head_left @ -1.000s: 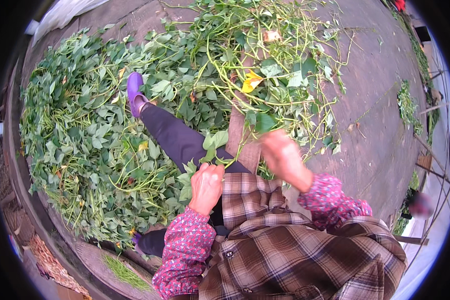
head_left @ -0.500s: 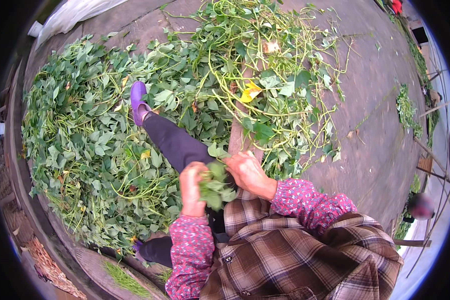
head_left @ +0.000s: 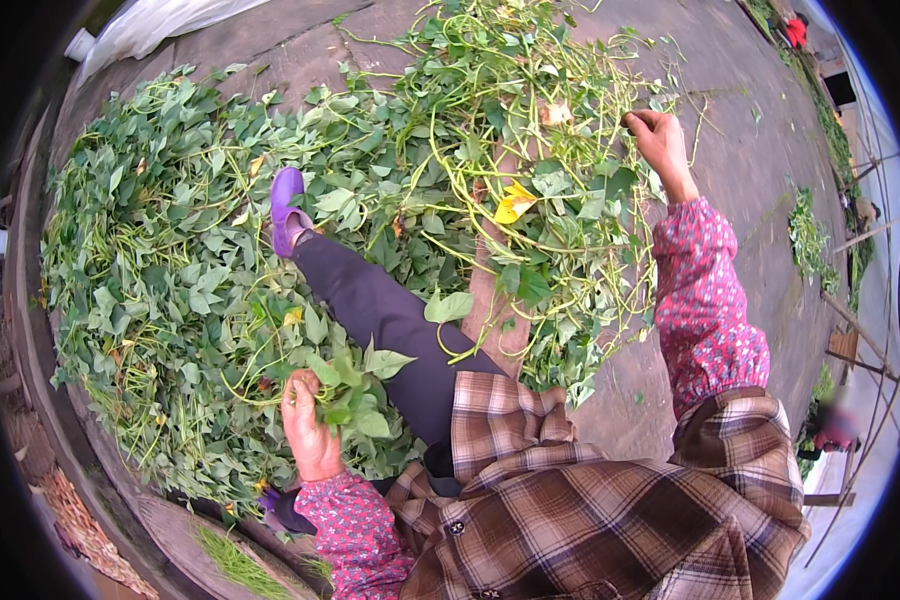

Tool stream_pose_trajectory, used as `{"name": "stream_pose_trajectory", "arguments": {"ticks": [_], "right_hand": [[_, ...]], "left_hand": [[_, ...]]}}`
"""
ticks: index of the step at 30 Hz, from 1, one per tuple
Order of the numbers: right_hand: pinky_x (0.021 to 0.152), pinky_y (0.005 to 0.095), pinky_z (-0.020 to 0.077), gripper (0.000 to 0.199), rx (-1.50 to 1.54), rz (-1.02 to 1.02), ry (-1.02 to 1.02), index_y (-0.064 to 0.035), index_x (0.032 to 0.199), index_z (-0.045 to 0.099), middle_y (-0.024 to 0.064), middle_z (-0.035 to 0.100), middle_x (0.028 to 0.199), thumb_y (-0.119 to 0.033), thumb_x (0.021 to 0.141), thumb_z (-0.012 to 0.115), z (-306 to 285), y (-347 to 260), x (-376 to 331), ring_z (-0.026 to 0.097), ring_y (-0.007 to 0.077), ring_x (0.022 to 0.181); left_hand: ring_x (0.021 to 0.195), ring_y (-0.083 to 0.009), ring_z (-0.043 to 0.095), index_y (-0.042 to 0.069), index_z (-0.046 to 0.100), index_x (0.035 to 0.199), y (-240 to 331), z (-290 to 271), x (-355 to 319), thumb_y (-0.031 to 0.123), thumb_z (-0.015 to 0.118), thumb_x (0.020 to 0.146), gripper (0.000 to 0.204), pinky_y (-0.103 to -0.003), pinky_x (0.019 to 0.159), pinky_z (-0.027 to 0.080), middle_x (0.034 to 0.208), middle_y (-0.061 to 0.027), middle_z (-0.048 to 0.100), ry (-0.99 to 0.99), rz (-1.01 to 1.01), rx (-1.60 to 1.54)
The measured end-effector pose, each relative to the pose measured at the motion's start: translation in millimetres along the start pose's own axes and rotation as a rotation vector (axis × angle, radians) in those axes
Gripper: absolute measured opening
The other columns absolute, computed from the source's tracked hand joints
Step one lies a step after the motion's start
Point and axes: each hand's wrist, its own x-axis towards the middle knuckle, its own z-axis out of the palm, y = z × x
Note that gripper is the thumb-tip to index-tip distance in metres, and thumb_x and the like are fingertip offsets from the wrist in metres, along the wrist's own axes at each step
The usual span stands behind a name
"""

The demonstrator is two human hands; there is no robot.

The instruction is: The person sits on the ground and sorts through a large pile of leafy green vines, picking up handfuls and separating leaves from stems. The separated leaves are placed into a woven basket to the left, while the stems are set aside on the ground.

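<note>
My left hand [head_left: 312,430] is closed around a small bunch of green leaves [head_left: 358,392], held beside my stretched-out leg over the large leaf pile [head_left: 190,250]. My right hand [head_left: 662,150] reaches out to the far right, at the edge of a heap of leafy vines [head_left: 580,210] with long pale-green stems. Its thumb and fingers are pinched together; whatever is between them is too small to make out. A single leaf [head_left: 450,306] on a short stalk lies against my dark trouser leg.
A purple shoe [head_left: 287,210] on my foot rests among the leaves. Yellow leaves [head_left: 516,203] stand out on the vines. White sheeting [head_left: 160,35] lies at the far left. Small greenery [head_left: 808,235] and wooden poles are on the right, where a blurred person [head_left: 832,428] is.
My hands were together over my lap by the leaves. The left has moved left with the bunch; the right has swung out far right to the vines. A leaf now lies on my leg.
</note>
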Motion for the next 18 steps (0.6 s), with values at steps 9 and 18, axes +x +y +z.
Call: {"name": "stream_pose_trajectory", "arguments": {"ticks": [9,18], "right_hand": [[0.07,0.0337,0.0495,0.018,-0.059,-0.415,-0.274,-0.0044,0.089,0.067,0.015,0.065,0.081,-0.014,0.077,0.057,73.8,-83.9,23.5,0.064,0.0247,0.073],[0.074,0.0394,0.0498,0.016,-0.273,-0.192,-0.338,-0.0017,0.078,0.064,0.0208,0.063,0.081,-0.015,0.071,0.059,252.4,-96.7,37.6,0.062,0.0342,0.081]], "left_hand": [[0.054,-0.0099,0.033,0.008,0.043,0.08,10.4,12.2,-2.6,0.03,0.047,0.092,0.025,-0.027,0.058,0.038,0.058,0.0022,0.033,-0.142,-0.009,-0.174],[0.053,-0.0093,0.032,0.007,0.048,0.084,6.4,0.7,4.1,0.019,0.058,0.085,0.016,-0.024,0.049,0.031,0.06,0.003,0.034,0.05,-0.083,-0.237]]}}
